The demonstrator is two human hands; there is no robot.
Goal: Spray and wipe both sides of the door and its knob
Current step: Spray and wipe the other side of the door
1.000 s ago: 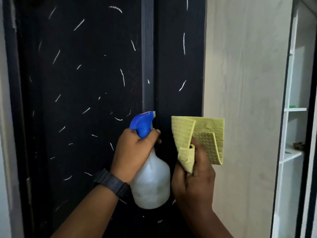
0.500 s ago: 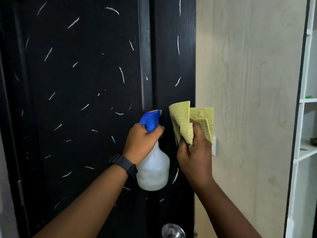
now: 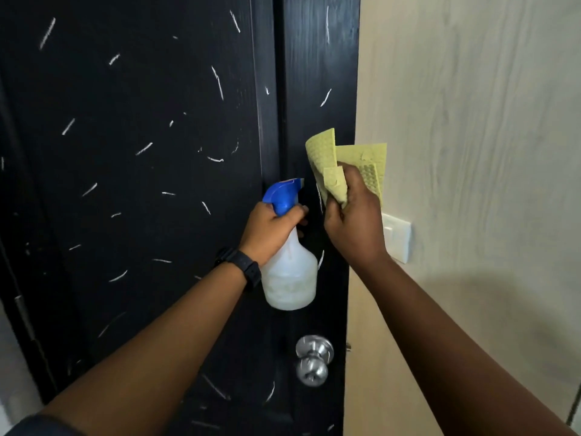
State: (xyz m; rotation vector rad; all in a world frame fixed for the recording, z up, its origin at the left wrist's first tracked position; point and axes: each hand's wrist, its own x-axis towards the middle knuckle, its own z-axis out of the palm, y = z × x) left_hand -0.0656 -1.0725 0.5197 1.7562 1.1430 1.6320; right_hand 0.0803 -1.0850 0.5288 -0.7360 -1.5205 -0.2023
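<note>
A black door (image 3: 141, 184) streaked with several white marks fills the left and middle of the view. Its silver round knob (image 3: 313, 360) sits low near the door's right edge. My left hand (image 3: 270, 232) grips the neck of a translucent spray bottle (image 3: 290, 275) with a blue trigger head, nozzle pointing at the door. My right hand (image 3: 353, 221) holds a folded yellow cloth (image 3: 330, 162) raised just in front of the door's right edge, above the bottle.
A pale wood-grain wall (image 3: 471, 152) stands to the right of the door. A white wall switch (image 3: 397, 236) sits on it just behind my right hand. A hinge (image 3: 23, 313) shows on the door's left edge. A black watch (image 3: 242, 267) is on my left wrist.
The view has tilted down and pulled back, bringing the knob and wall switch into sight. Both hands keep their hold on bottle and cloth and stay close together by the door's right edge.
</note>
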